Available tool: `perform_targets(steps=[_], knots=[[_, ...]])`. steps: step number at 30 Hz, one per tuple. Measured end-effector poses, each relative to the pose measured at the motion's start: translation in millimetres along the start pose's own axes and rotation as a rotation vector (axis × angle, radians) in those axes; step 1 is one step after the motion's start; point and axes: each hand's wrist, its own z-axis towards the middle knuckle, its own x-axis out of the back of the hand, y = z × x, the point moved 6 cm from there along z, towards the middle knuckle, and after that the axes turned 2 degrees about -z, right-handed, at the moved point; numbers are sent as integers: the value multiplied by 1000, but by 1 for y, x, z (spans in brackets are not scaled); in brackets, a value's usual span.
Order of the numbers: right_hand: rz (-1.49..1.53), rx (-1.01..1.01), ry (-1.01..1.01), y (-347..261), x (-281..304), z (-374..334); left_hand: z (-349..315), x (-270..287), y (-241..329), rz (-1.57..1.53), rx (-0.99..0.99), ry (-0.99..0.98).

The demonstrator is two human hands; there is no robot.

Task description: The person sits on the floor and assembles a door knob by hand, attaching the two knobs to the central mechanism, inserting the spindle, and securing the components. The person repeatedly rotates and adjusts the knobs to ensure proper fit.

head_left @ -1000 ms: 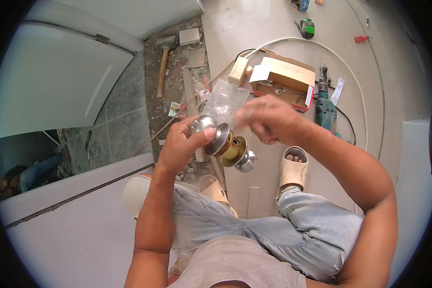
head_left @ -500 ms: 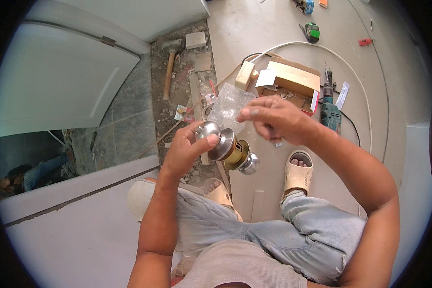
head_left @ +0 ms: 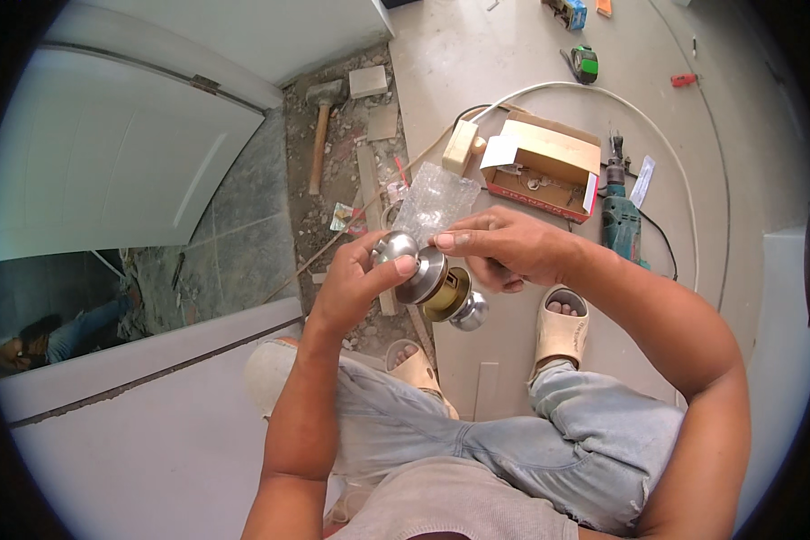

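Observation:
My left hand point(head_left: 346, 283) grips a doorknob set point(head_left: 445, 290) by its upper round silver knob, with the thumb across the knob. The set tilts down to the right. Its silver disc and brass-coloured middle are exposed, and a second silver knob is at the lower end. My right hand point(head_left: 522, 245) is at the disc beside the upper knob, thumb and forefinger pinched together against its edge, the other fingers curled. Whether a small piece is between those fingertips I cannot make out. A sheet of bubble wrap point(head_left: 434, 202) lies just beyond my hands.
An opened cardboard box point(head_left: 549, 153) with small metal parts, a green power drill point(head_left: 619, 216), a power strip point(head_left: 460, 148) and a green tape measure point(head_left: 585, 65) are on the floor. A sledgehammer point(head_left: 319, 135) lies on rubble at left. A white door point(head_left: 108, 144) stands far left.
My right hand has come down and left, from above the doorknob set to its disc. The left hand keeps its hold, almost unmoved.

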Motion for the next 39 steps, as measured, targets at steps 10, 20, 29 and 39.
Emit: perform_targets(steps=[10,20,29,39], knots=[[-235,40,-28,-22,-6,-1,0,2,2,-129,-56,-91],[-395,-132,342,6,97,-78,4,-43,-46,-603,27,-158],[-54,-341,545,177,108,-146,31,-234,-170,-960,500,-532],[303,-151,768,217,91,-150,29,-258,-192,-1005,723,-450]])
